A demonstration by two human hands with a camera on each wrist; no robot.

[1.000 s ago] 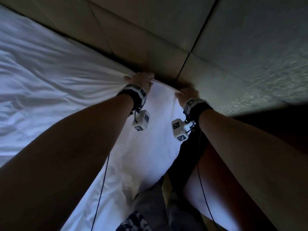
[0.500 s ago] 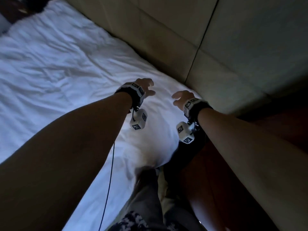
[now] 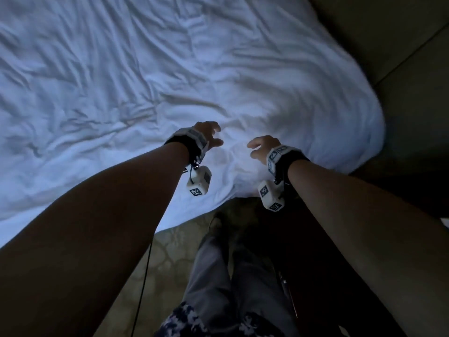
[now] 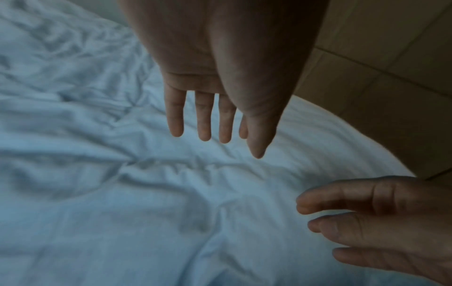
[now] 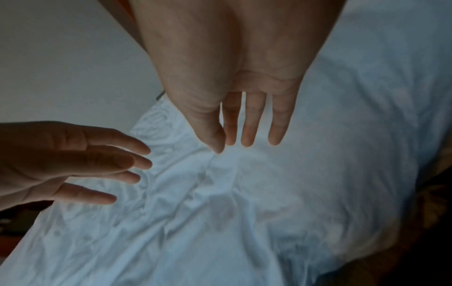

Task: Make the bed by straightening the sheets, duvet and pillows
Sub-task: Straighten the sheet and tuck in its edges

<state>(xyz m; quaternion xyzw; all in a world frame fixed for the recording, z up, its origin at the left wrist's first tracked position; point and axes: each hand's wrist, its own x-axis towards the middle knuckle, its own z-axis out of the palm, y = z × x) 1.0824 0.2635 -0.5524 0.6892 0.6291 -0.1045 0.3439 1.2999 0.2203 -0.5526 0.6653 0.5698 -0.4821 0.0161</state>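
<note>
Hands: two, the left hand and the right hand, both bare, each with a marker band and a small white cube at the wrist.
Left hand state: fingers straight and slightly apart, thumb loose, holding nothing; it hovers above the fabric.
Right hand state: fingers straight and a little spread, thumb hanging beside them, holding nothing; whether the thumb tip touches the cloth I cannot tell.
Bedding: one white duvet in view; no separate sheet layer can be told apart from it.
Duvet look: white, soft, creased all over with shallow folds running in many directions; a tighter ridge of wrinkles lies just under the right hand in the right wrist view.
Duvet place: it covers the bed from the left edge of the head view to a rounded corner at the right, next to the padded headboard; its near edge hangs over the patterned carpet.
Person: two legs in grey trousers stand beside the bed.
Change from a second ago: then both hands pinched the white fabric up against the headboard; now they have let go, pulled back from the panels and hang spread over the duvet corner, close together but apart.
</note>
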